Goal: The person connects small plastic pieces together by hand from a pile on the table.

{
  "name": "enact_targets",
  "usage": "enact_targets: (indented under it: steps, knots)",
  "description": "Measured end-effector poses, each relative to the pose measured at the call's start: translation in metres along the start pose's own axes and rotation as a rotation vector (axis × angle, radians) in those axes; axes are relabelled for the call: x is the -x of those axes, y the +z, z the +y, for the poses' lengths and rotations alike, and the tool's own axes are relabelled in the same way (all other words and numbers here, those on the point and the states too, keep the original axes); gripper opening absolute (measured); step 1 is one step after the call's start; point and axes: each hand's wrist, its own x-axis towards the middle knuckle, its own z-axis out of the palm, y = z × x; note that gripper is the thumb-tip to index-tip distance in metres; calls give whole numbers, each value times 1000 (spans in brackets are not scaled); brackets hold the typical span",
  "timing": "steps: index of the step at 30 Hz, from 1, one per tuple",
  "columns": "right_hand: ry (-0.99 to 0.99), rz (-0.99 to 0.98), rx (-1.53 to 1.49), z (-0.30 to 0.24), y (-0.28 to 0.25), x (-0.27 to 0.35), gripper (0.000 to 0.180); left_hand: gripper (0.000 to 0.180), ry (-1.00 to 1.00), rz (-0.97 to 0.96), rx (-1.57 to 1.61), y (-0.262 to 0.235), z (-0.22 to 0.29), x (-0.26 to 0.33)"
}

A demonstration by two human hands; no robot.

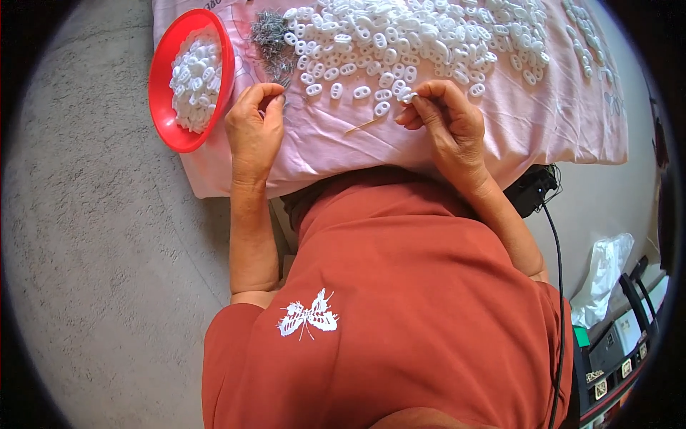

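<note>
My right hand (451, 125) pinches a small white oval plastic piece with two holes (406, 95) between thumb and fingertips, just above the cloth. On the left, my left hand (256, 132) is closed, thumb against forefinger, at the lower end of a tangled bundle of thin grey strands (270, 36). A grey strand seems to be in its fingertips, mostly hidden by them. A large heap of the same white pieces (407, 36) spreads beyond both hands, with several loose ones at its near edge. Between the hands lies a thin wooden stick (365, 126).
A red plastic bowl (163, 132) holding more white pieces stands at the table's left edge. Pink cloth (321, 146) covers the table. At the far right lie rows of white pieces (586, 46). Below the table's right side are a black device with a cable (525, 191) and a plastic bag (600, 279).
</note>
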Motion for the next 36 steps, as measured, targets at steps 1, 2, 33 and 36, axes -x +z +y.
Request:
enact_targets:
  steps: [1,2,33,36]
  knots:
    - [-19,35,-10,0,1,0,1,11,17,-9,-12,0,-2,1]
    - [-19,33,-12,0,1,0,1,10,34,-19,-24,0,-2,2]
    - [-2,-30,-66,2,6,-7,3,20,-58,-25,173,-2,-15,3]
    - [-4,-38,-60,3,6,-7,3,22,15,2,57,0,-10,5]
